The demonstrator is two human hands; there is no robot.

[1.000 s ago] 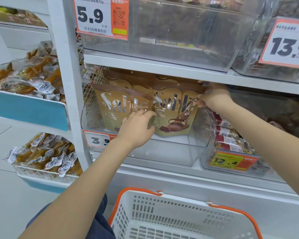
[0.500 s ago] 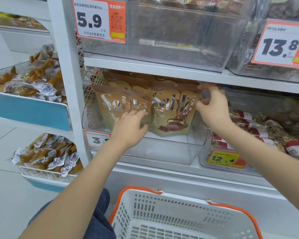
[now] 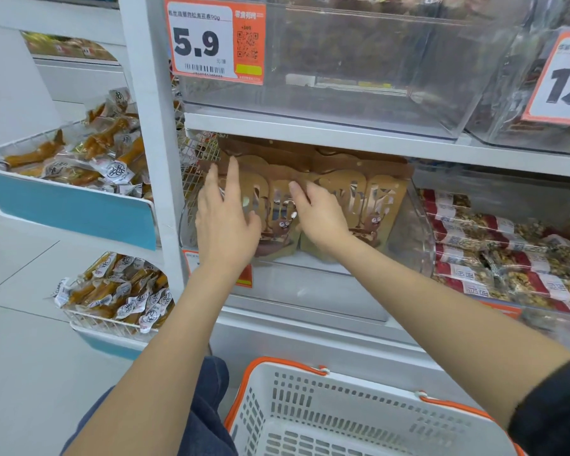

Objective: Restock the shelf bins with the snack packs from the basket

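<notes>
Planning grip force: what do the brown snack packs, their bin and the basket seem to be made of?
Brown snack packs: likely flexible laminated film, matte, with shiny foil-like lettering that catches light. Bin: clear rigid plastic, since its contents show through its glossy curved wall. Basket: white moulded plastic with slotted walls and an orange rim.

Single head-worn camera, wide-angle, looks forward and down, close to the shelf bins (image 3: 310, 284); basket (image 3: 359, 419) at bottom edge of view.
</notes>
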